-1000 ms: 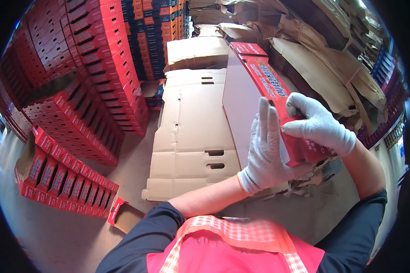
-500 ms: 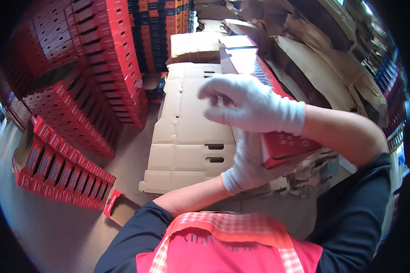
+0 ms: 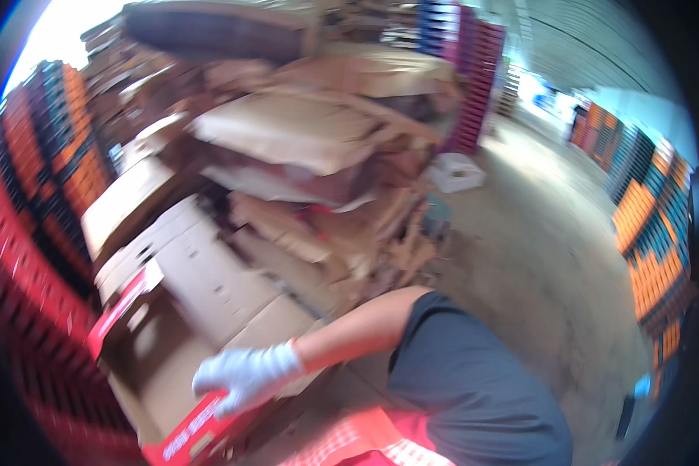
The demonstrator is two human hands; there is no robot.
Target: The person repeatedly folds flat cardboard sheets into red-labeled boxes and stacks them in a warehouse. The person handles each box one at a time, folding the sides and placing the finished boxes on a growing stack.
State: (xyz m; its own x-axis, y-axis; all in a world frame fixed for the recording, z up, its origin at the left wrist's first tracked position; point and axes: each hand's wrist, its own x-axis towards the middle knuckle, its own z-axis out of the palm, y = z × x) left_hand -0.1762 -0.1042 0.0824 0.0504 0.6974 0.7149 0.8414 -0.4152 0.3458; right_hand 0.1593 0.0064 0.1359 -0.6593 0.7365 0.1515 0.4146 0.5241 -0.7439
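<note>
My right hand [image 3: 248,378], in a white knitted glove, is closed over the rim of an open cardboard box [image 3: 167,365]. Its fingers curl over the red printed end panel [image 3: 186,436] nearest me. Plain brown shows inside the box, and a second red end panel [image 3: 120,311] stands at its far end. Beyond the box and partly behind it lies a stack of flat brown cardboard sheets [image 3: 217,287] with small slots. I cannot make out my left hand anywhere in the picture. Motion blurs the box and the glove.
Stacked red boxes [image 3: 35,287] line the left side, with orange and dark stacks [image 3: 54,147] behind. Large wrapped bundles of cardboard [image 3: 295,128] pile up ahead. Concrete floor [image 3: 520,272] runs along the right, toward more orange and teal stacks [image 3: 652,241].
The view has swung to the right. Both gloved hands were by a red box over the cardboard stack; now an open box is at lower left with my right hand on its rim, and my left is out of sight.
</note>
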